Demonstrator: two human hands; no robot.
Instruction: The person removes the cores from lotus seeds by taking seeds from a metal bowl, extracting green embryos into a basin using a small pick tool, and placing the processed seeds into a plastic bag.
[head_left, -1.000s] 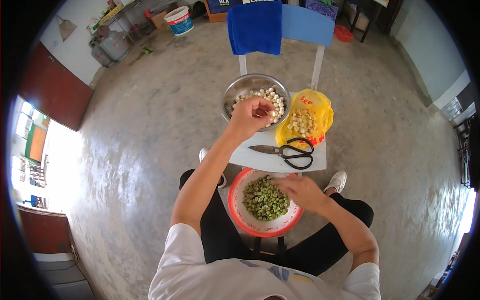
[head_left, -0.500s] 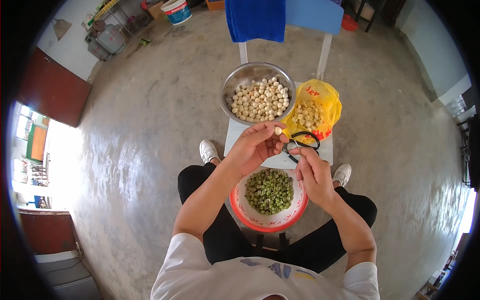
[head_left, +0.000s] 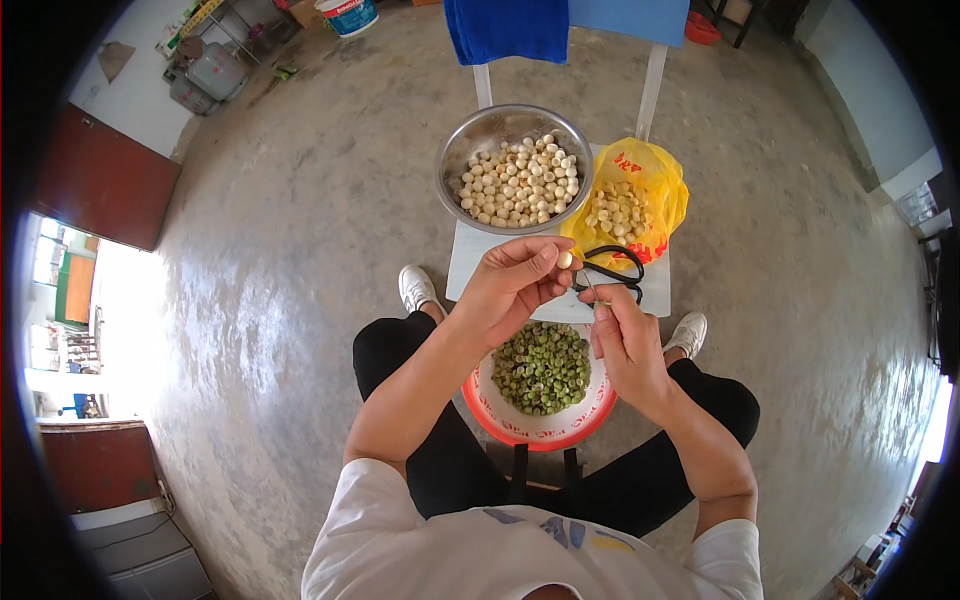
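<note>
My left hand [head_left: 512, 288] pinches a cream-coloured lotus seed [head_left: 565, 260] between thumb and fingertips. Close to its right, my right hand [head_left: 632, 350] is closed on a thin metal pick [head_left: 589, 284], whose tip points up toward the seed. Behind the hands, black-handled scissors [head_left: 628, 262] lie on the white chair seat [head_left: 475, 268]. A steel bowl [head_left: 449, 160] full of peeled lotus seeds [head_left: 520, 180] stands there beside a yellow plastic bag [head_left: 668, 190] holding pale pieces [head_left: 620, 212]. Below my hands, a red-rimmed white basin [head_left: 540, 440] contains green hulls [head_left: 541, 368].
A blue towel [head_left: 507, 40] hangs over the chair's blue backrest [head_left: 625, 22]. My knees flank the basin. Gas cylinders [head_left: 215, 72] and a paint bucket [head_left: 348, 15] stand at the back left. A red bowl [head_left: 702, 30] sits on the floor behind the chair.
The view has tilted slightly, so the chair and bowls sit a little higher in it. Both hands keep their grip, and the pick remains close to the seed.
</note>
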